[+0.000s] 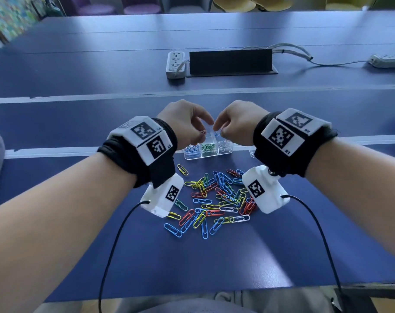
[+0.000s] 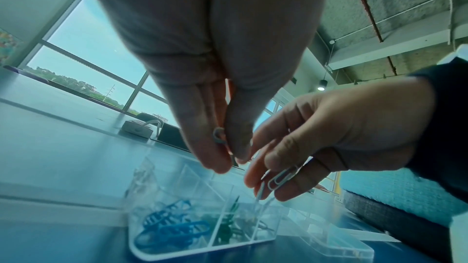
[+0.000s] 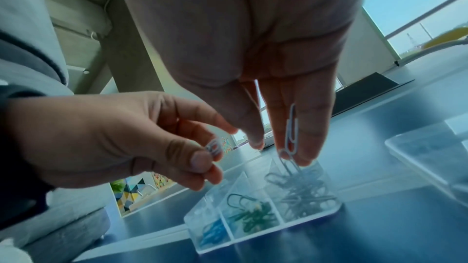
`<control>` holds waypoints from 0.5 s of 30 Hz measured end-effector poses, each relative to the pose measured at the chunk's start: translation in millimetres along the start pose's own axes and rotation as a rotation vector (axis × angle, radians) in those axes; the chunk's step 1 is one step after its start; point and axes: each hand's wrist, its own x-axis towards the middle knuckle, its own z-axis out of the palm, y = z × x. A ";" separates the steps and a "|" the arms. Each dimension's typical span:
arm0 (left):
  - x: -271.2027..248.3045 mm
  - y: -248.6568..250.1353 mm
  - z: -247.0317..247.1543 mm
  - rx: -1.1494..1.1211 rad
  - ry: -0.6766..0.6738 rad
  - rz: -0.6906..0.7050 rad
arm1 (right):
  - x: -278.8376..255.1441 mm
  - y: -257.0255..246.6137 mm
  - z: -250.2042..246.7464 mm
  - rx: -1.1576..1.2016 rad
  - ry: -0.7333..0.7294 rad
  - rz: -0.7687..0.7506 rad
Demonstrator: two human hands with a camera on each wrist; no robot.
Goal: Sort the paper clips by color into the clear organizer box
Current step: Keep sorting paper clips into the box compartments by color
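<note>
Your left hand (image 1: 187, 123) is pinching a pale clip (image 3: 214, 147); your right hand (image 1: 235, 123) is holding white clips (image 3: 291, 133) with near-straight fingers over the organizer box's (image 1: 229, 152) right-end compartment.

The head view looks forward and down from above onto the blue table (image 1: 79, 123), taking in both forearms and the clear organizer box (image 1: 209, 150) beyond the wrists. The left wrist view sits close under the left hand (image 2: 215, 67), looking along it toward the box (image 2: 202, 243). The right wrist view mirrors this beneath the right hand (image 3: 253, 47). All three share the box (image 3: 263, 235); each wrist view also catches the opposite hand.
</note>
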 end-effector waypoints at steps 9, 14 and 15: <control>15.6 13.6 19.2 0.069 0.073 0.057 | -0.8 10.3 -3.2 0.593 -0.105 0.156; 19.7 17.3 27.2 0.129 0.061 0.064 | 1.5 18.8 -10.1 0.737 -0.133 0.216; 20.0 17.3 28.7 0.130 0.057 0.063 | 2.9 19.9 -11.2 0.773 -0.137 0.231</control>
